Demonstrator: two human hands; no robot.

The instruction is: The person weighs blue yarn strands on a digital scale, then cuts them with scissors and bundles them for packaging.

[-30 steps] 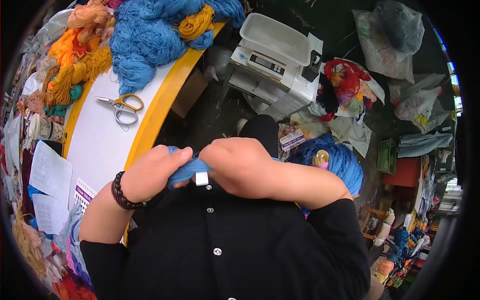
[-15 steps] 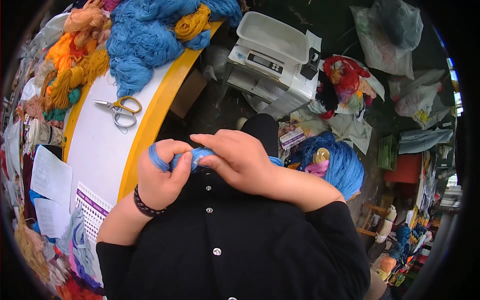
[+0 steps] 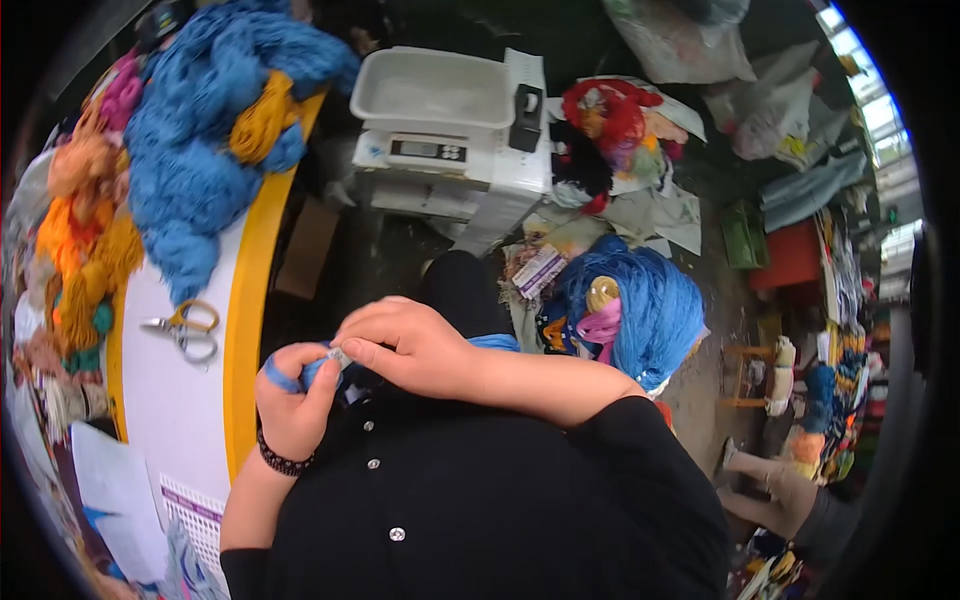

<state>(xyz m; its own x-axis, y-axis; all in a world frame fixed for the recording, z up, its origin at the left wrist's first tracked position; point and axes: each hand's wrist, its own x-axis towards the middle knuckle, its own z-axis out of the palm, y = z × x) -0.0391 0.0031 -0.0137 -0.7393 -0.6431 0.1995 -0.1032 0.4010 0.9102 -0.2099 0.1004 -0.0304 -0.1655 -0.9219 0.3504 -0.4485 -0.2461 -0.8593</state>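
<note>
Blue yarn (image 3: pixel 287 379) loops round the fingers of my left hand (image 3: pixel 297 403), which is closed on it in front of my chest. My right hand (image 3: pixel 405 345) touches the left one, its thumb and fingers pinched at a small pale band (image 3: pixel 338 357) on the yarn. More blue yarn (image 3: pixel 495 342) shows beyond my right forearm. Scissors with one yellow and one grey handle (image 3: pixel 187 328) lie on the white table (image 3: pixel 170 400) to the left.
A large blue yarn heap (image 3: pixel 200 130) and orange skeins (image 3: pixel 70 225) cover the table's far end. Ahead stands a scale with a white tray (image 3: pixel 432 90). A blue yarn bundle (image 3: pixel 655 310) sits at the right. Another person's legs (image 3: pixel 775 490) show at lower right.
The view has turned, so the scale and table appear further left. The right fingers have closed in nearer to the left thumb. Another person's legs now show at lower right.
</note>
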